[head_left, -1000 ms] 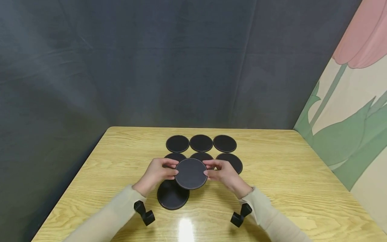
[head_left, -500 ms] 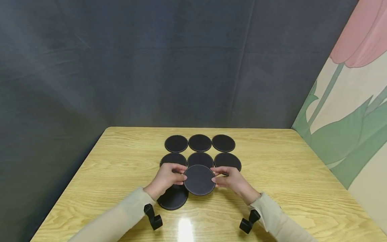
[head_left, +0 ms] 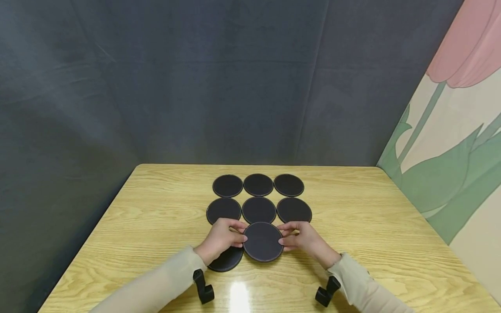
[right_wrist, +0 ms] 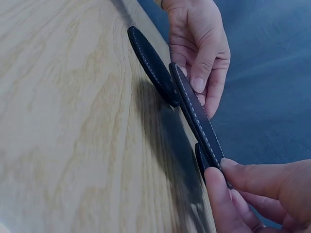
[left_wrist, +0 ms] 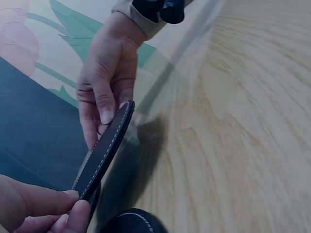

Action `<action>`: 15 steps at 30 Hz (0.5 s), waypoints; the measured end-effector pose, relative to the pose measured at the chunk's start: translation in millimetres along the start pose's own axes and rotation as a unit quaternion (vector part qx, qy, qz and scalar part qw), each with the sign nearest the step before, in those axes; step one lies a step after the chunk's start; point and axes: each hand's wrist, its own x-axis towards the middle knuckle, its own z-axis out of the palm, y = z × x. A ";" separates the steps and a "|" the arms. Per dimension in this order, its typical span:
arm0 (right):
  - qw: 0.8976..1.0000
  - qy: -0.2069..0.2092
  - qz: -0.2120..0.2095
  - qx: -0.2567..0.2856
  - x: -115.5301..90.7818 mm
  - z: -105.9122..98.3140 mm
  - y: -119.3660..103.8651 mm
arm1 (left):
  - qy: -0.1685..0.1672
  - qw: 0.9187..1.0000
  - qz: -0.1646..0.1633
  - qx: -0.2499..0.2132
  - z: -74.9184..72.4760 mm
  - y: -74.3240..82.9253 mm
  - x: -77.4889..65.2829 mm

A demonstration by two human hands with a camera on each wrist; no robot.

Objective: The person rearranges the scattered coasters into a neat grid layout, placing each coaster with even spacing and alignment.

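Note:
A round black coaster with pale edge stitching is held between both hands. My left hand pinches its left edge between thumb and fingers, and my right hand pinches the right edge. In the right wrist view the held coaster hangs a little above the wood, its shadow below it. Beneath my left hand lies another coaster, partly hidden by that hand. Just beyond the held one is the middle coaster of a row of three.
Behind, coasters lie in two rows of three, such as the far middle one and the right one. The wooden table meets a dark curtain at its back edge. A tulip-painted wall stands at right.
Both hands have carried the coaster rightward, toward the person and lower. It now sits right of the front-left coaster and no longer covers the middle-row coasters.

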 end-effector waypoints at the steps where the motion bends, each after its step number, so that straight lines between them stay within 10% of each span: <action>1: 1.000 -0.001 -0.001 -0.003 0.2 -0.1 0.2 | -0.001 1.000 -0.001 0.004 0.7 -0.9 -0.1; 15: 0.999 -0.002 0.022 -0.026 1.2 1.8 1.7 | -0.010 0.999 -0.002 0.040 6.0 -5.1 0.0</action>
